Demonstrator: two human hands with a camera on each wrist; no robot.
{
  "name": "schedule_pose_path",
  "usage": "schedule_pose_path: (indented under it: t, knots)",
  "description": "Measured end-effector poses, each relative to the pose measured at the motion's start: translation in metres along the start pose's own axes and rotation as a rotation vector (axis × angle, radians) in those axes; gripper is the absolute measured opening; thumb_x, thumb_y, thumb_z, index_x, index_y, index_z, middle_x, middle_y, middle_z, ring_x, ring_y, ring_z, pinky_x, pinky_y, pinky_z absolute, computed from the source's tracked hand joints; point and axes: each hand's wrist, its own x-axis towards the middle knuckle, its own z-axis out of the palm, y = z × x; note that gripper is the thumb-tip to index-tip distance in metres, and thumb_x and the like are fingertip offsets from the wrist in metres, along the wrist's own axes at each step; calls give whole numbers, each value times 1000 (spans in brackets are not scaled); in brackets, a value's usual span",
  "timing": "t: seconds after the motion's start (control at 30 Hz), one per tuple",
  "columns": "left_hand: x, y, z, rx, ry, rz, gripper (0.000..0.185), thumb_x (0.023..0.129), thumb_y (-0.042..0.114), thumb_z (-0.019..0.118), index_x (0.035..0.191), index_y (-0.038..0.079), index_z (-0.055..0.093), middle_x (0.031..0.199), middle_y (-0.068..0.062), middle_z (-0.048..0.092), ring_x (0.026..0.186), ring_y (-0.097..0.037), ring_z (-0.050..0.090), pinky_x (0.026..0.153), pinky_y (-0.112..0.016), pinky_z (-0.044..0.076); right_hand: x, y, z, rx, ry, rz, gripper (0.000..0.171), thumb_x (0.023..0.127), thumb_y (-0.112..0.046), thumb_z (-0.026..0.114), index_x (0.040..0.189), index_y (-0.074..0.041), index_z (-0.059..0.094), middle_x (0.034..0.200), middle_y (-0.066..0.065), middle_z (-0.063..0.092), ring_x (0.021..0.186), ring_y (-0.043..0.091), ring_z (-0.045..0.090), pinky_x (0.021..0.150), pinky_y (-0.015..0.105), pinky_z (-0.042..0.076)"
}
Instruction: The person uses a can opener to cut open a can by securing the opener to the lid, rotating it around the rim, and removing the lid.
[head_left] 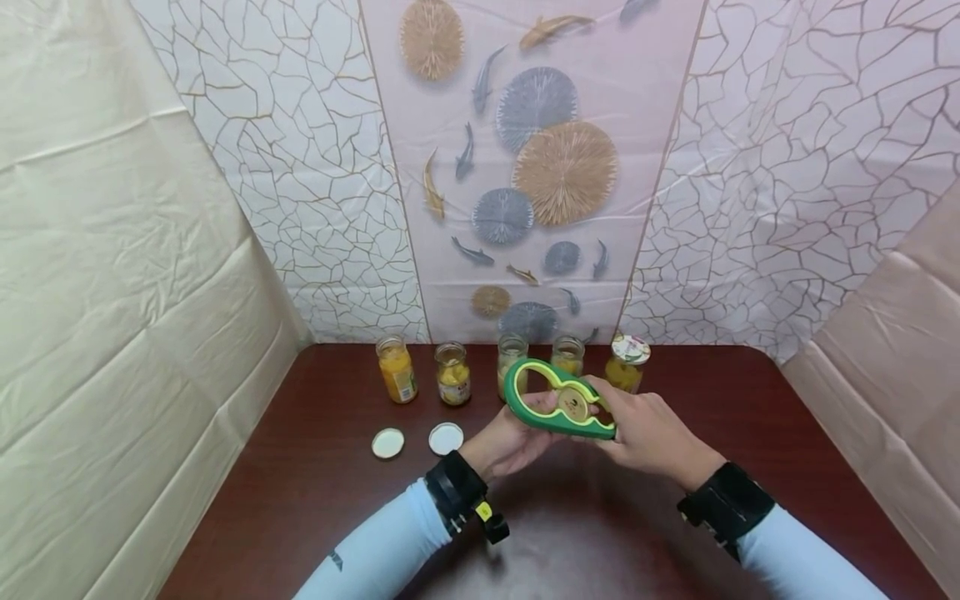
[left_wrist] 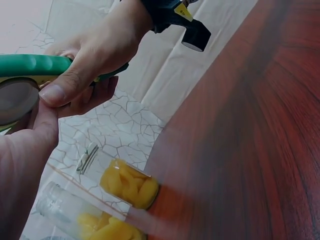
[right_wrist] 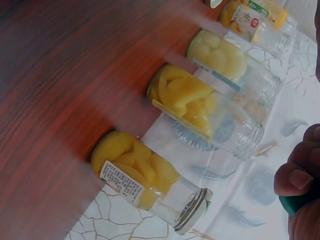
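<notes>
A green jar opener [head_left: 536,421] with lime-green inner edges is held above the table in both hands. A round gold-coloured lid [head_left: 573,404] sits within its smaller opening. My right hand [head_left: 648,433] grips the opener's right end. From the left, my left hand [head_left: 513,437] reaches under the opener; in the left wrist view, its thumb [left_wrist: 45,122] and fingers pinch the lid [left_wrist: 17,100]. Behind the hands stand a lidded jar of yellow fruit [right_wrist: 135,167], an uncapped jar of yellow fruit [right_wrist: 185,97] and an uncapped jar of pale fruit [right_wrist: 217,55].
Further left stand an uncapped jar with orange contents [head_left: 397,375] and another uncapped jar of yellow fruit [head_left: 453,379]. Before them lie a cream-coloured lid [head_left: 387,443] and a white lid [head_left: 446,438] on the dark red table [head_left: 315,517]. A patterned cloth [head_left: 480,275] hangs behind.
</notes>
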Motion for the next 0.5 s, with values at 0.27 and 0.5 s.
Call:
schedule_pose_path:
  t: [0.27, 0.5]
  knots:
    - [0, -1, 1, 6, -12, 9, 82, 98, 53, 72, 149, -7, 49, 127, 1, 75, 122, -10, 68, 102, -26, 55, 0, 1, 1, 16, 15, 0, 83, 82, -49, 92, 147, -15, 53, 100, -4, 74, 64, -2, 49, 59, 20, 44]
    - [-3, -2, -6, 44, -9, 34, 46, 106, 43, 66, 135, 8, 60, 121, 3, 74, 116, -8, 70, 106, -30, 55, 1, 4, -2, -4, 36, -19, 84, 80, -49, 92, 148, -17, 54, 99, -4, 74, 64, -2, 54, 58, 23, 46]
